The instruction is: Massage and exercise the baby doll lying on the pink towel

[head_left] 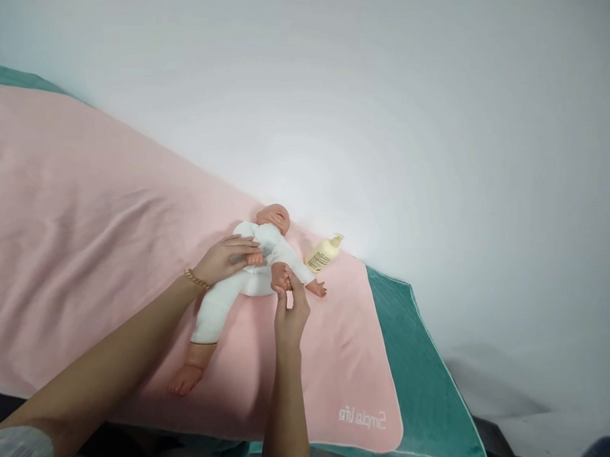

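Note:
A baby doll [256, 280] in a white suit lies on its back on a pink blanket [340, 363]. Its head is toward the wall and one leg stretches toward me. My left hand [226, 258], with a gold bracelet at the wrist, closes around the doll's forearm, its thumb and fingers on either side of the sleeve. The doll's small hand pokes out beside my fingertips. Between thumb and fingers, my right hand [291, 308] pinches the doll's raised foot [280, 275]. The doll's other hand lies palm up just right of that foot.
A pale yellow pump bottle [323, 254] lies tilted beside the doll, near the wall [437, 160]. Green cloth [420, 366] shows beyond the blanket at the right, where the table's edge drops away. The blanket has wrinkles on the left and mirrored lettering at its near right corner.

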### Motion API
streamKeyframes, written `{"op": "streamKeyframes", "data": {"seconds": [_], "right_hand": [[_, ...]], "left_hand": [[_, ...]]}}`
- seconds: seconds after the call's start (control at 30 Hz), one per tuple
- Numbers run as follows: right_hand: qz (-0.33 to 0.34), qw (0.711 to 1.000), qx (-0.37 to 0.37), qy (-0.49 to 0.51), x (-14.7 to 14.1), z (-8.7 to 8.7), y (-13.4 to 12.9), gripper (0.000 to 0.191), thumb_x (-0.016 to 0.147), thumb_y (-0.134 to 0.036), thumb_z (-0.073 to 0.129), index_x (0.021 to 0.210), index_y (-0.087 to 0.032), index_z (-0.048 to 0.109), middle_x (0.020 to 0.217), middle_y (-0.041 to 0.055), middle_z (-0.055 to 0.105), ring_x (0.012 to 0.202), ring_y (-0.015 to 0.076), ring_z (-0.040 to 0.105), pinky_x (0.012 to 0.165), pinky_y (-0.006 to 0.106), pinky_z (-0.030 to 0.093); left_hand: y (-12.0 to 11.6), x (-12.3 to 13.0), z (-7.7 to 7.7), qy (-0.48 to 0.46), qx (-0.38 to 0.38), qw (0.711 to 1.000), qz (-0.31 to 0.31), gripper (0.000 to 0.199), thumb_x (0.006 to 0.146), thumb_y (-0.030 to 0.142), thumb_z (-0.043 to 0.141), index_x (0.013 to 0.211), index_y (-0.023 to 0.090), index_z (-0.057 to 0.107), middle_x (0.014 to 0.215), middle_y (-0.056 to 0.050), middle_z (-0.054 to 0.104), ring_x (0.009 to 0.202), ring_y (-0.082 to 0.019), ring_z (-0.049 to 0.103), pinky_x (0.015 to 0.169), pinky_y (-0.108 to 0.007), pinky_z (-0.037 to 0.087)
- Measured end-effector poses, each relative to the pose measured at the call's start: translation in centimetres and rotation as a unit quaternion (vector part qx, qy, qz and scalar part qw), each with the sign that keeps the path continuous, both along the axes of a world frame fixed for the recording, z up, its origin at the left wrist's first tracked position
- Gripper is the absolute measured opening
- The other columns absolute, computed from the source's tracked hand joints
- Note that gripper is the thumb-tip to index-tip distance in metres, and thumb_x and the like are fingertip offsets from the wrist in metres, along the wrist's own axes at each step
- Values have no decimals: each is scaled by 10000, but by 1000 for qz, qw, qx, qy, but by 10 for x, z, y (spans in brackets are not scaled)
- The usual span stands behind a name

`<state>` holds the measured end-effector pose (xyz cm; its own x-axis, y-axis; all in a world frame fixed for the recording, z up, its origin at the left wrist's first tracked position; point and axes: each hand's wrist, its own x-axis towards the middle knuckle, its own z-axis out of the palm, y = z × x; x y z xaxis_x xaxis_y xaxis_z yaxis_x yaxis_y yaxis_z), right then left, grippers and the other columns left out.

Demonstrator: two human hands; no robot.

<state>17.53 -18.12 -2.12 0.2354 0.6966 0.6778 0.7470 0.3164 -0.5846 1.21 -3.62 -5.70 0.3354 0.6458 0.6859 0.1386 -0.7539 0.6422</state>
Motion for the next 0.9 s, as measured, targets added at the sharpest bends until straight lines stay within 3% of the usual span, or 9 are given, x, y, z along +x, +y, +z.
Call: {"op": "streamKeyframes", "data": {"seconds": [0.17,0.37,0.57,0.67,0.9], "right_hand": [[18,1000,-11,4,-2,4,3,351,946,-306,510,1275,-218,595,1250,66,656,1174,201,608,993,349,514],[16,1000,2,-3,-4,-3,-14,346,944,-258,515,1281,-216,585,1247,81,654,1172,206,613,973,360,535],[35,997,58,-38,-5,-23,-48,363,931,-152,523,1283,-229,567,1239,82,658,1177,201,617,948,350,563],[34,996,49,-73,-4,-34,-70,383,928,-119,518,1295,-219,556,1230,86,665,1176,200,619,956,350,562],[34,994,-5,-100,-4,-62,-120,398,932,-130,511,1321,-209,544,1233,92,665,1166,212,627,945,346,569]], "left_hand": [[0,0,0,18,10,1000,-4,261,865,414,582,1052,314,733,1185,-19,688,1187,-260,589,1100,-478,351],[-6,-3,6,-145,-79,984,66,296,809,423,698,1065,277,728,1152,-28,702,1175,-264,594,1073,-442,424],[3,-17,7,-303,-148,904,261,343,769,286,764,1096,191,724,1083,-44,718,1042,-269,650,1000,-473,483],[15,-26,2,-350,-162,861,330,362,750,204,762,1105,150,720,1059,-72,722,999,-249,659,956,-443,509],[29,-39,-11,-428,-245,797,348,263,740,72,718,1002,56,717,940,-99,705,907,-199,657,921,-386,517]]}}
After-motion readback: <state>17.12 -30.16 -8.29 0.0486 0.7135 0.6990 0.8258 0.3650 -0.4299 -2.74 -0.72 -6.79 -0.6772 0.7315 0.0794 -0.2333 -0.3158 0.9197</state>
